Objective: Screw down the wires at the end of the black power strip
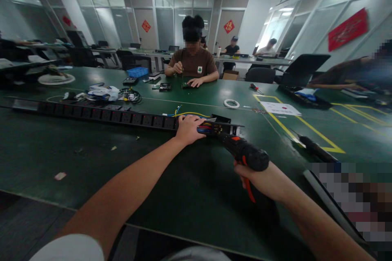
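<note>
A long black power strip (pixel 122 116) with a row of sockets lies across the green table. My left hand (pixel 189 130) grips it near its right end, fingers over the top. Beside those fingers, blue and red wires (pixel 204 129) show inside the opened end section. Yellow-green and blue wires (pixel 190 113) stick out behind the strip. My right hand (pixel 260 179) is wrapped round the handle of a black and orange cordless drill (pixel 245 151). The drill's front end points at the strip's open end; its exact contact point is too small to make out.
Across the table a person in a brown shirt (pixel 196 63) works on small parts. A white tape roll (pixel 232 104), a red screwdriver (pixel 255 87) and another black tool (pixel 317 149) lie to the right. Cables and bags (pixel 104 93) are piled behind the strip.
</note>
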`<state>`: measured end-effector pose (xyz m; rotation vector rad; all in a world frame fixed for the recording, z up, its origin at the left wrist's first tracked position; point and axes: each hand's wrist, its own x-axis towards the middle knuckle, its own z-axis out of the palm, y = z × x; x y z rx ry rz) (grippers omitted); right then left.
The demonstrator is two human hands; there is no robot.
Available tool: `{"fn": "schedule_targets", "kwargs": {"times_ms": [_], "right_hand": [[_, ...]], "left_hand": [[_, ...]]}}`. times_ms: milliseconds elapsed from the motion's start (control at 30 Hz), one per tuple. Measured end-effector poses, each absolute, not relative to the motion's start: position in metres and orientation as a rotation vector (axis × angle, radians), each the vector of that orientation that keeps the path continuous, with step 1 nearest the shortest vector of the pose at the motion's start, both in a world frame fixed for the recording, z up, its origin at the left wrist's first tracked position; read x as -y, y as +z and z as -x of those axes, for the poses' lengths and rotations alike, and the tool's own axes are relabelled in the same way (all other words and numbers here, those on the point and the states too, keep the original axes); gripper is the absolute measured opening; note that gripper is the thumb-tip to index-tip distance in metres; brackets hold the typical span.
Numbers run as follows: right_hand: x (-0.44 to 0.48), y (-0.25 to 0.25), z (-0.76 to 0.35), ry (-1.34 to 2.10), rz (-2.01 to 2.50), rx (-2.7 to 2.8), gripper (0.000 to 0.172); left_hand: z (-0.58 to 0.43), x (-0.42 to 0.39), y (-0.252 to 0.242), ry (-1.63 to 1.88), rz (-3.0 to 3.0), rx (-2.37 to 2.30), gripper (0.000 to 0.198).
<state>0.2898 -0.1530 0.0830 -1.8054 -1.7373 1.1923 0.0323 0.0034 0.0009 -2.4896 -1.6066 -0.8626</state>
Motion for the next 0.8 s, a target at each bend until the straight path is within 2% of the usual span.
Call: {"fn": "schedule_targets", "kwargs": {"times_ms": [800], "right_hand": [[0.1522,0.0818,-0.2918,1.268,1.728,1.687,0.010]], "left_hand": [[-0.0332,-0.0006,0.0049,-0.857,2.497,1.631,0.064]]}}
